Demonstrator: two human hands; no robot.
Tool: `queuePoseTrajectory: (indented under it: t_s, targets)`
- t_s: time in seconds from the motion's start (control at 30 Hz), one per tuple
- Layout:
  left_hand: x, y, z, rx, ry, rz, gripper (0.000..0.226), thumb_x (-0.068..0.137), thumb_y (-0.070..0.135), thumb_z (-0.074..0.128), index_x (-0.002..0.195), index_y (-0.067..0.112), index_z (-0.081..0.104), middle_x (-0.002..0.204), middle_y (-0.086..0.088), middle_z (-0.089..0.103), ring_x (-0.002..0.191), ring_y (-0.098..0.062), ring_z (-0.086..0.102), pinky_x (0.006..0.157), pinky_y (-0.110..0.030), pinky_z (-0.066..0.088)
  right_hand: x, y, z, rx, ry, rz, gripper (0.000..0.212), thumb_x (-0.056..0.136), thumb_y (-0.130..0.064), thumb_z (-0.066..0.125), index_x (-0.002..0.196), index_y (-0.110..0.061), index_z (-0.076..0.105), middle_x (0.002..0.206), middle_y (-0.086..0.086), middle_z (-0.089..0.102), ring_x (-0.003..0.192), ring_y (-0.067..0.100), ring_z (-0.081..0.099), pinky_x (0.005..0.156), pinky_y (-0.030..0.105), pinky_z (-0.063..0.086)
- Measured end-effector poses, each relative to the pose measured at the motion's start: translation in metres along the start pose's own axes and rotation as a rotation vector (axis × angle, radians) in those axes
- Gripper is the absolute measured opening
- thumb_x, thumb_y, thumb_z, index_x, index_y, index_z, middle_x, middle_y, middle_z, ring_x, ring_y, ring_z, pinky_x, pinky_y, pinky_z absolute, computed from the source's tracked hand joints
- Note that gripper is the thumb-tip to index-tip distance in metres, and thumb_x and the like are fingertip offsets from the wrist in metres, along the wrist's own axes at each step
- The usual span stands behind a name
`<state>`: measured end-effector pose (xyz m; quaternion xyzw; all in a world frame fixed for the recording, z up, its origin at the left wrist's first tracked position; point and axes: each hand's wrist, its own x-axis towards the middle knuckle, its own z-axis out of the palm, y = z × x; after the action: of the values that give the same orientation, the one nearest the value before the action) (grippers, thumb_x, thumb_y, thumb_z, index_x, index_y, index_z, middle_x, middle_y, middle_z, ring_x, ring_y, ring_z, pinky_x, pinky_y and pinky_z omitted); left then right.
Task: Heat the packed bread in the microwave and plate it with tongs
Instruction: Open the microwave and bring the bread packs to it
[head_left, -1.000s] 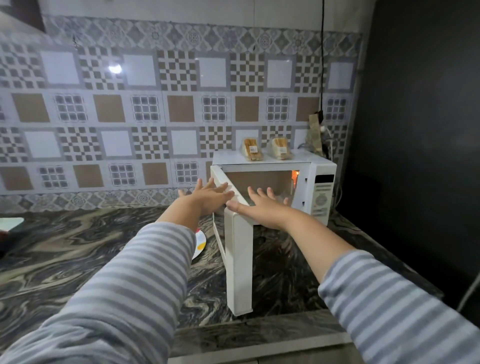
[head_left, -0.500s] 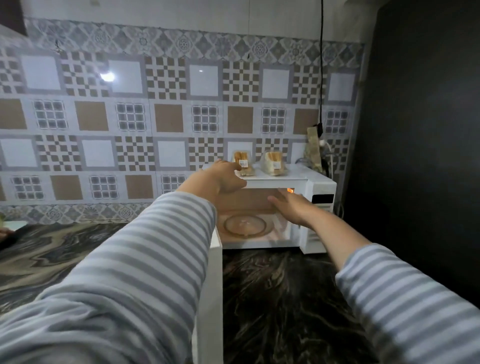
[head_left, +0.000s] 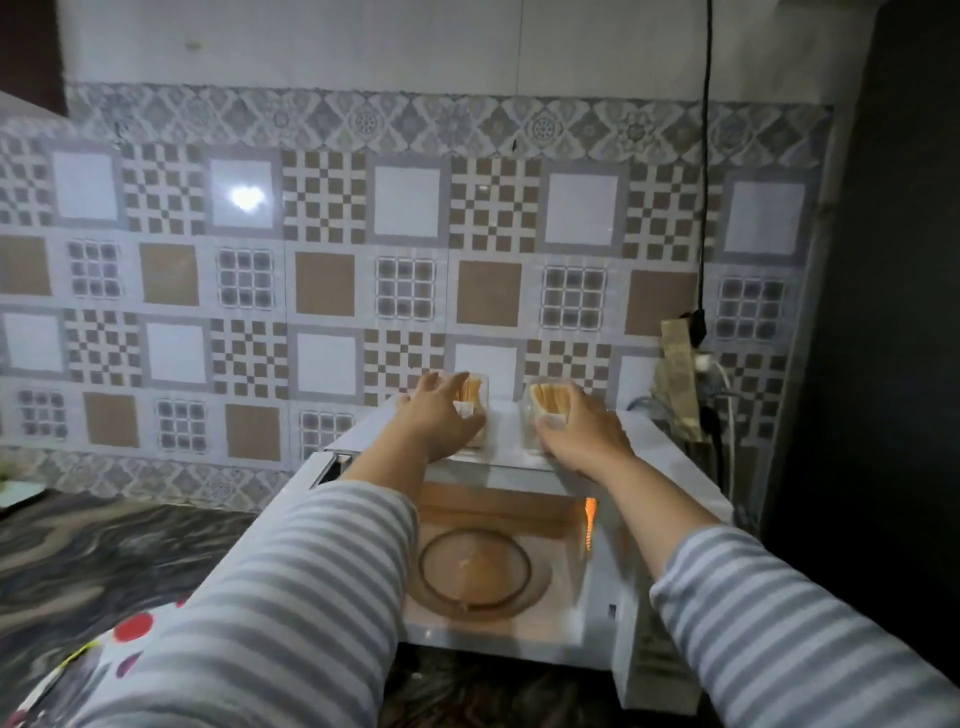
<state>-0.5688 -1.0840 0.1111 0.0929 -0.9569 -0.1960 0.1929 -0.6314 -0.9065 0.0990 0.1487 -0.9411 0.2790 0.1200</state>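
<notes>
Patterned grey, white and brown wall tiles (head_left: 322, 270) fill the background above a dark marbled stone counter (head_left: 104, 561). On it, the white microwave oven (head_left: 649, 457) stands open and lit, its round glass turntable (head_left: 475, 569) bare. Up top sit 2 clear plastic packs of sliced bread: the left hand (head_left: 441, 421) curls around the left bread pack (head_left: 475, 395), fingers wrapped over its near side, and the right hand (head_left: 582, 434) grips the right bread pack (head_left: 545, 402), thumb against its front label. Both packs rest on the microwave roof, just beside each other.
</notes>
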Motion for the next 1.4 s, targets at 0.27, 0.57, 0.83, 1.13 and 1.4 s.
queuePoseTrajectory:
  t_s: [0.27, 0.57, 0.83, 1.13, 1.4]
  targets:
    - [0.051, -0.002, 0.043, -0.129, 0.077, -0.155, 0.072, 0.087, 0.060, 0.044, 0.149, 0.043, 0.011, 0.160, -0.004, 0.016, 0.142, -0.031, 0.028, 0.107, -0.052, 0.034, 0.056, -0.003, 0.026, 0.102, 0.012, 0.015, 0.082, 0.089, -0.058, 0.050, 0.149, -0.047, -0.005, 0.160, 0.010, 0.012, 0.136, 0.037, 0.036, 0.103, 0.045, 0.039]
    - [0.037, 0.004, 0.051, -0.075, 0.196, -0.251, 0.075, 0.087, 0.054, 0.051, 0.150, 0.048, 0.010, 0.149, -0.007, 0.037, 0.120, -0.029, 0.054, 0.082, -0.037, 0.045, 0.050, 0.003, 0.035, 0.097, 0.099, 0.016, 0.076, 0.084, -0.046, 0.060, 0.147, -0.047, 0.017, 0.144, 0.008, 0.040, 0.119, 0.032, 0.051, 0.085, 0.036, 0.046]
    - [-0.053, 0.017, 0.048, -0.209, 0.359, -0.163, 0.074, 0.085, 0.050, 0.056, 0.148, 0.048, 0.017, 0.140, -0.002, 0.044, 0.113, -0.025, 0.057, 0.076, -0.033, 0.044, -0.039, 0.005, 0.014, 0.108, 0.186, -0.062, 0.076, 0.083, -0.047, 0.060, 0.146, -0.048, 0.018, 0.137, 0.007, 0.043, 0.115, 0.028, 0.053, 0.079, 0.031, 0.043]
    - [-0.204, 0.003, 0.101, -0.331, 0.408, -0.038, 0.079, 0.083, 0.036, 0.067, 0.149, 0.044, 0.023, 0.145, -0.006, 0.039, 0.115, -0.025, 0.053, 0.093, -0.039, 0.048, -0.186, 0.050, 0.042, 0.096, 0.325, -0.125, 0.074, 0.083, -0.045, 0.060, 0.144, -0.052, 0.020, 0.138, 0.004, 0.042, 0.111, 0.028, 0.057, 0.076, 0.041, 0.055]
    - [-0.303, -0.015, 0.168, -0.198, 0.127, -0.285, 0.078, 0.084, 0.045, 0.063, 0.149, 0.046, 0.019, 0.152, -0.004, 0.031, 0.125, -0.031, 0.047, 0.094, -0.042, 0.043, -0.278, 0.113, 0.099, 0.122, 0.141, 0.041, 0.075, 0.080, -0.038, 0.068, 0.144, -0.047, 0.031, 0.136, 0.003, 0.045, 0.119, 0.026, 0.052, 0.085, 0.036, 0.049]
